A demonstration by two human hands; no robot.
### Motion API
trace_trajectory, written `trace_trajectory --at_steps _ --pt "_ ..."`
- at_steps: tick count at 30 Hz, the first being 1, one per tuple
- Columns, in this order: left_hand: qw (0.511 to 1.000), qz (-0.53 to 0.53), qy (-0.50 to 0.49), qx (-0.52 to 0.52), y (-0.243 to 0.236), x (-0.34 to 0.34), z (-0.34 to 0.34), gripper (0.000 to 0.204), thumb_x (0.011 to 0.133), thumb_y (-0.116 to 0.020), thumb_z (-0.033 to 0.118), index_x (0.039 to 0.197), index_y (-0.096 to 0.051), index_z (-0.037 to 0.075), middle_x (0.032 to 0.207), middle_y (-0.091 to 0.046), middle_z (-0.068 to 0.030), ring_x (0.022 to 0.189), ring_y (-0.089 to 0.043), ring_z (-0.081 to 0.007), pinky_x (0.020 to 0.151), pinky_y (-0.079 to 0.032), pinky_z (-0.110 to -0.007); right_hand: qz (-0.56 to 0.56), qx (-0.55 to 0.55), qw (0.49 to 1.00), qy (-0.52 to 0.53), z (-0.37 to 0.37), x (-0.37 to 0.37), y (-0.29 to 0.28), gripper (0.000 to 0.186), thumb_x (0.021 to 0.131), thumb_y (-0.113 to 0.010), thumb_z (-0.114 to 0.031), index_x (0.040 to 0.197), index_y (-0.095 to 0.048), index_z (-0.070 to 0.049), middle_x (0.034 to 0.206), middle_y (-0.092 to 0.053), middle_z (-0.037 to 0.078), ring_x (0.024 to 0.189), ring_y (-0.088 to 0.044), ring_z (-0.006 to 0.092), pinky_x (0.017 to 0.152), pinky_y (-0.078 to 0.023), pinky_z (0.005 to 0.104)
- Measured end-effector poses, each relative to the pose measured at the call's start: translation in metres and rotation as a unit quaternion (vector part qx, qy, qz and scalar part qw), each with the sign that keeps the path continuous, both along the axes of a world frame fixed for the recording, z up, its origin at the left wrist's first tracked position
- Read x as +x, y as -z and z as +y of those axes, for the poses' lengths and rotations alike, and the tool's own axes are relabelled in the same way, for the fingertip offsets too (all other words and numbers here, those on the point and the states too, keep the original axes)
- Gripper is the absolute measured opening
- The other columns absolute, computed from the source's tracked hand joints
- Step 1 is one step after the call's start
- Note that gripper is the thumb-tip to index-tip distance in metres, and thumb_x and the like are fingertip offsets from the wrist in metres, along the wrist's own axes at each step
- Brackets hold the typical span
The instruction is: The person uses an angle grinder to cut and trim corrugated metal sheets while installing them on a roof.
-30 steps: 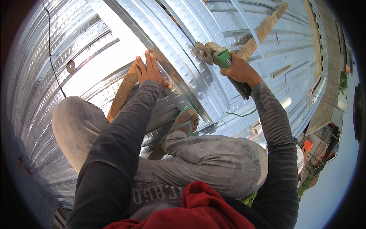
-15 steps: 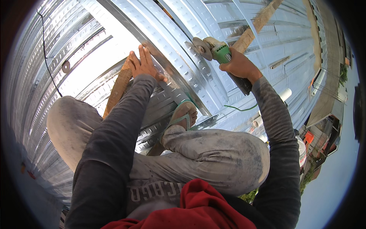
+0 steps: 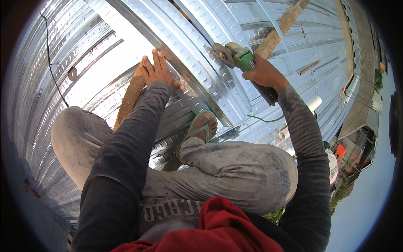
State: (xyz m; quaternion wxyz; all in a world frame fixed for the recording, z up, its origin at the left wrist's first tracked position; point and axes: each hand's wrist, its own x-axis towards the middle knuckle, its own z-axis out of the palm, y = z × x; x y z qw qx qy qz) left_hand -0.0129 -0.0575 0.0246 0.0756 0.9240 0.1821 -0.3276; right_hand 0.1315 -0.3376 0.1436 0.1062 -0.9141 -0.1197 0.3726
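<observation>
My right hand is closed round the body of a green angle grinder. Its round cutting disc points left, above the ribbed metal sheets; I cannot tell whether it touches them. My left hand lies flat with fingers stretched out, pressing by the edge of a long metal channel. Under that palm and wrist a wooden board runs down toward my knee. My sandalled foot rests at the channel's near end.
Another wooden plank lies across the sheets beyond the grinder. A loose disc and a black cable are at the left. A green cord and white pipes lie at the right. The roof edge runs along the far right.
The grinder and my right hand have shifted very slightly to the right and down. My left hand stays where it was.
</observation>
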Motion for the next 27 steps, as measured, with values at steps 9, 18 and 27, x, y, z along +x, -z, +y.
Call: trace_trajectory --at_steps 9,18,27 --pt "1.000 0.001 -0.004 -0.002 -0.002 0.001 0.000 0.150 0.055 -0.086 0.069 0.160 -0.001 0.005 0.168 0.006 -0.0128 0.153 0.004 -0.0448 0.123 -0.011 -0.055 0.007 0.005 1.000 0.007 -0.004 -0.007 -0.009 0.066 0.071 -0.071 -0.027 0.121 -0.052 0.013 0.102 -0.068 0.031 0.097 -0.068 0.0417 0.086 -0.053 0.0417" --pt "1.000 0.009 0.000 -0.001 -0.003 0.002 -0.001 0.151 0.054 -0.086 0.070 0.160 -0.001 0.005 0.168 0.006 -0.0126 0.153 0.004 -0.0441 0.123 -0.011 -0.055 0.024 -0.001 1.000 0.015 -0.017 -0.012 -0.010 0.067 0.071 -0.071 -0.027 0.123 -0.051 0.010 0.103 -0.068 0.031 0.098 -0.068 0.0413 0.087 -0.053 0.0415" --pt "1.000 0.004 0.002 0.007 -0.002 0.002 -0.001 0.151 0.054 -0.086 0.070 0.160 -0.001 0.005 0.169 0.004 -0.0125 0.153 0.002 -0.0442 0.123 -0.012 -0.055 0.018 -0.025 0.999 0.010 -0.013 -0.015 -0.012 0.072 0.071 -0.071 -0.028 0.127 -0.048 0.011 0.101 -0.068 0.031 0.098 -0.069 0.0417 0.086 -0.053 0.0420"
